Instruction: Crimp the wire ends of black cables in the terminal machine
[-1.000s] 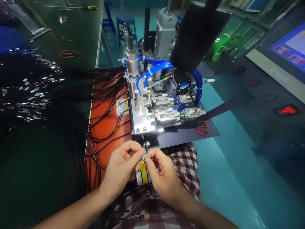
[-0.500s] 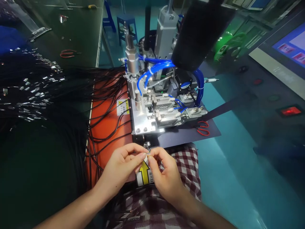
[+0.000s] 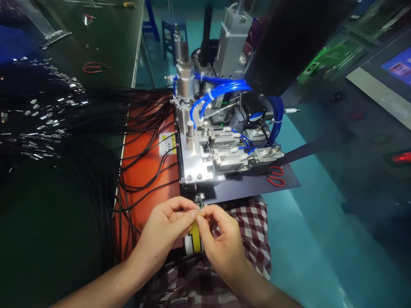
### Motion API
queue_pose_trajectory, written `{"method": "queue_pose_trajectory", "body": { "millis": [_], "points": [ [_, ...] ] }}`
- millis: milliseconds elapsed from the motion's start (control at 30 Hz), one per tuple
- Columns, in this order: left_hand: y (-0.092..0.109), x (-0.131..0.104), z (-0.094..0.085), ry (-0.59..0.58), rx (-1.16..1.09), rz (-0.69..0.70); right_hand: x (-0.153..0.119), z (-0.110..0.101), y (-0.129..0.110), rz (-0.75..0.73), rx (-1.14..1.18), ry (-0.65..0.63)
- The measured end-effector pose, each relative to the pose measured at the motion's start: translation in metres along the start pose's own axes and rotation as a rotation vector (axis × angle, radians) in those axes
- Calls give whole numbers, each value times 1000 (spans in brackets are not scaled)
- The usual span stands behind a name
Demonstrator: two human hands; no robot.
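My left hand (image 3: 171,226) and my right hand (image 3: 221,229) meet in front of the machine, fingertips almost touching. Both pinch the ends of thin coloured wires (image 3: 200,211), a yellow one and a pale one among them; the rest of the wires is hidden by my fingers. Just beyond my fingertips is a small metal part (image 3: 199,198) at the machine's front edge. Below my hands shows a white label with a yellow arrow (image 3: 196,239), partly covered by them.
The metal machine (image 3: 205,149) with blue air hoses (image 3: 224,87) stands ahead. Black cables (image 3: 144,179) cross the orange surface (image 3: 150,205) from a large bundle at left. Red-handled scissors (image 3: 276,176) lie right; red-handled pliers (image 3: 93,67) lie far left. A dark cylinder (image 3: 298,42) hangs overhead.
My fingertips have drawn slightly closer together around the wires, and my right hand covers more of the arrow label. The camera view has shifted a little, moving the machine rightward in the picture.
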State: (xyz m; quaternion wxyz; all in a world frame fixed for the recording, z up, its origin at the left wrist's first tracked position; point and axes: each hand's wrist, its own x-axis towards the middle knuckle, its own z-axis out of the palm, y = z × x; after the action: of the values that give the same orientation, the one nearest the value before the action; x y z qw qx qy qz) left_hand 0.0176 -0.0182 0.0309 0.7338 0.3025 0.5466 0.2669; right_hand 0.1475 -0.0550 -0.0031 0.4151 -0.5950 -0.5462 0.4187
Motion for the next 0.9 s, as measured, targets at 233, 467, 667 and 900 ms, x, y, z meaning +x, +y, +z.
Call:
{"method": "queue_pose_trajectory", "body": {
  "millis": [233, 467, 667, 900],
  "points": [
    [0, 3, -1, -30, 5, -13, 8, -24, 0, 109, 135, -99],
    [0, 2, -1, -31, 91, -13, 21, -28, -5, 242, 351, -201],
    [0, 2, -1, -40, 115, -21, 24, -29, -2, 266, 428, -259],
    [-2, 3, -3, -82, 114, -14, 25, -29, 2, 306, 508, -316]
  ]
}}
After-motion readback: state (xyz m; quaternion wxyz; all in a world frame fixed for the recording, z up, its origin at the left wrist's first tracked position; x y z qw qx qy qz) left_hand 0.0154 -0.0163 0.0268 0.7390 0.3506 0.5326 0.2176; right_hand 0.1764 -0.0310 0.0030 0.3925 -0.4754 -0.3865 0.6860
